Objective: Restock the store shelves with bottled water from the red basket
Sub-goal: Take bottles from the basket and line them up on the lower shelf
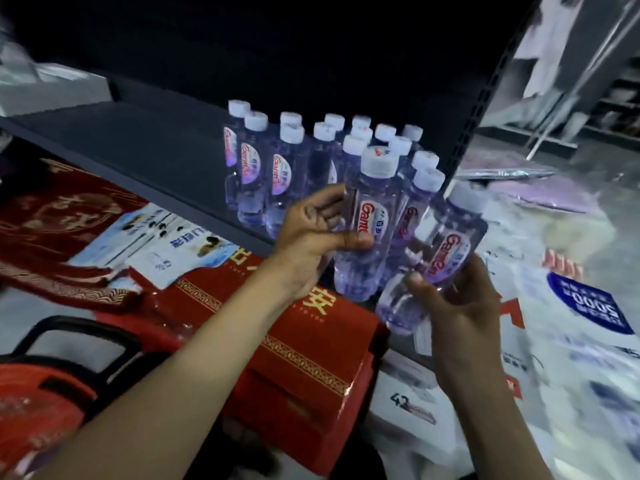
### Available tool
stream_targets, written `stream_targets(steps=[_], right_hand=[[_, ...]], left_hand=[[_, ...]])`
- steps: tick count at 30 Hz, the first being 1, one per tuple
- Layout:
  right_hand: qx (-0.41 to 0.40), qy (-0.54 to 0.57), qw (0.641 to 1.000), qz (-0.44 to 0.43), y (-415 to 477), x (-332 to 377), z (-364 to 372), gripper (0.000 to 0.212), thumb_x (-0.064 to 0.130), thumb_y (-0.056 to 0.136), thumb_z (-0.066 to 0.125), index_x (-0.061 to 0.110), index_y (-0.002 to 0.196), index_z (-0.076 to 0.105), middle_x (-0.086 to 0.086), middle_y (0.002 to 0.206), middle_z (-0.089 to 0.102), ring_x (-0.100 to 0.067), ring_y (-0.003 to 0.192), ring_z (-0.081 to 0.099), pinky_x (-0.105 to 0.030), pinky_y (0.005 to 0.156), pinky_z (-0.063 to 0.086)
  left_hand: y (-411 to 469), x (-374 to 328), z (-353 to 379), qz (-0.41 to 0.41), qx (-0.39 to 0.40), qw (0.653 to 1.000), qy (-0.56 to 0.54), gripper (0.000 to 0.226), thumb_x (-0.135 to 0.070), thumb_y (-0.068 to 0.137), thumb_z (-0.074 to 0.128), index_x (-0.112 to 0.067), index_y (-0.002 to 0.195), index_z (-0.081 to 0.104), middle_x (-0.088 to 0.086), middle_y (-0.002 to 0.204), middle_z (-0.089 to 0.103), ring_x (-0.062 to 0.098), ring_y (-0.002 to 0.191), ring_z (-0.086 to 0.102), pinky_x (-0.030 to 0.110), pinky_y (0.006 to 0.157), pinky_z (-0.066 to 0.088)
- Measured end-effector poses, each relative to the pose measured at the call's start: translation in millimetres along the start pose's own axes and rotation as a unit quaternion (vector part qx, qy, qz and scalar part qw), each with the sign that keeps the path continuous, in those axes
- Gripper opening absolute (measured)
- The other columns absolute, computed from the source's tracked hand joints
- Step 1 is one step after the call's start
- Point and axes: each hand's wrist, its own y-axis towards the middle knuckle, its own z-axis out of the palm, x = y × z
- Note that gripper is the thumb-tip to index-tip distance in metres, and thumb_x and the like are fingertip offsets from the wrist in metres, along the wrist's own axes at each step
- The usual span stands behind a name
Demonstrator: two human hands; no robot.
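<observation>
My left hand (pixel 311 230) grips a clear water bottle (pixel 370 209) with a white cap, upright, at the front edge of the dark shelf (pixel 138 147). My right hand (pixel 457 306) holds a second bottle (pixel 440 251), tilted to the right, just right of and below the first. Behind them several bottles of the same kind (pixel 287 168) stand in rows on the right part of the shelf. The red basket (pixel 38 396) with its black handle shows at the lower left; what lies inside it is blurred.
Red gift boxes (pixel 301 358) and red cloth goods (pixel 59 220) lie on the level below the shelf, with white printed packets (pixel 166 244) between them. A perforated shelf upright (pixel 485 109) bounds the shelf on the right. White printed bags (pixel 571 323) lie at the right.
</observation>
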Motion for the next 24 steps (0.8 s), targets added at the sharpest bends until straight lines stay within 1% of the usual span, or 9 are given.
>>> stream_targets(steps=[2,4,6,7,11,15,17,21,24], right_hand=[[-0.003,0.001,1.000,0.005,8,-5,-6,0.046,-0.010,0.083,0.067,0.001,0.126,0.055,0.001,0.107,0.073,-0.013,0.095,0.070,-0.023,0.076,0.057],[-0.004,0.003,1.000,0.005,16,-13,-11,0.045,-0.012,0.084,0.065,0.005,0.124,0.055,0.006,0.101,0.073,-0.010,0.091,0.069,-0.021,0.073,0.055],[-0.004,-0.001,1.000,0.002,22,-20,-12,0.047,-0.011,0.085,0.065,0.008,0.126,0.054,0.005,0.108,0.072,-0.013,0.099,0.068,-0.027,0.081,0.055],[-0.002,0.000,1.000,0.003,23,-24,-11,0.048,-0.011,0.085,0.065,0.009,0.127,0.053,0.002,0.112,0.070,-0.015,0.103,0.068,-0.029,0.084,0.054],[-0.007,0.034,0.999,0.016,28,-32,-3,0.056,-0.013,0.086,0.061,0.010,0.134,0.046,-0.002,0.121,0.066,-0.016,0.112,0.065,-0.028,0.087,0.053],[-0.003,0.044,0.999,0.026,28,-35,1,0.058,-0.013,0.087,0.059,0.015,0.136,0.044,-0.001,0.124,0.065,-0.018,0.117,0.063,-0.037,0.098,0.051],[-0.005,0.032,0.999,0.025,28,-37,3,0.060,-0.011,0.086,0.060,0.018,0.136,0.044,-0.001,0.125,0.065,-0.018,0.118,0.062,-0.039,0.098,0.050],[0.001,0.003,1.000,0.015,32,-41,2,0.059,-0.005,0.088,0.063,0.026,0.135,0.044,-0.001,0.131,0.061,-0.018,0.121,0.060,-0.043,0.100,0.047],[0.012,-0.028,0.999,0.012,33,-42,4,0.064,0.014,0.087,0.067,0.026,0.143,0.037,0.002,0.141,0.055,-0.016,0.129,0.053,-0.047,0.107,0.042]], left_hand=[[2,16,-2,-0.004,-0.009,1.000,0.001,0.087,-0.024,0.037,0.096,0.001,0.113,0.061,0.014,0.103,0.069,0.023,0.096,0.065,0.028,0.078,0.054],[5,26,-7,0.002,-0.010,1.000,0.027,0.084,-0.010,0.044,0.089,0.008,0.119,0.057,0.023,0.114,0.065,0.032,0.107,0.062,0.038,0.090,0.051],[8,32,-13,-0.004,-0.006,0.999,0.046,0.080,-0.003,0.052,0.082,0.012,0.124,0.053,0.030,0.125,0.059,0.038,0.119,0.056,0.049,0.103,0.044],[11,33,-15,-0.007,-0.006,0.999,0.051,0.078,0.000,0.053,0.081,0.011,0.125,0.052,0.029,0.126,0.059,0.038,0.121,0.055,0.049,0.104,0.043],[17,39,-17,-0.004,0.005,0.999,0.054,0.065,0.011,0.059,0.074,0.001,0.122,0.058,0.016,0.114,0.066,0.027,0.110,0.062,0.033,0.093,0.052],[18,46,-11,0.004,0.016,1.000,0.026,0.060,0.014,0.060,0.072,0.000,0.117,0.060,0.012,0.108,0.068,0.022,0.104,0.064,0.035,0.093,0.051],[20,48,-9,0.013,0.032,0.999,0.022,0.061,0.013,0.060,0.075,0.002,0.118,0.059,0.013,0.109,0.068,0.023,0.106,0.063,0.037,0.093,0.051],[22,48,-6,0.014,0.037,0.999,0.033,0.067,0.012,0.063,0.074,0.008,0.127,0.053,0.017,0.115,0.065,0.025,0.111,0.062,0.033,0.090,0.052],[20,48,-4,0.016,-0.004,0.997,0.071,0.067,0.005,0.067,0.074,0.006,0.131,0.053,0.023,0.127,0.054,0.028,0.119,0.058,0.035,0.094,0.052]])
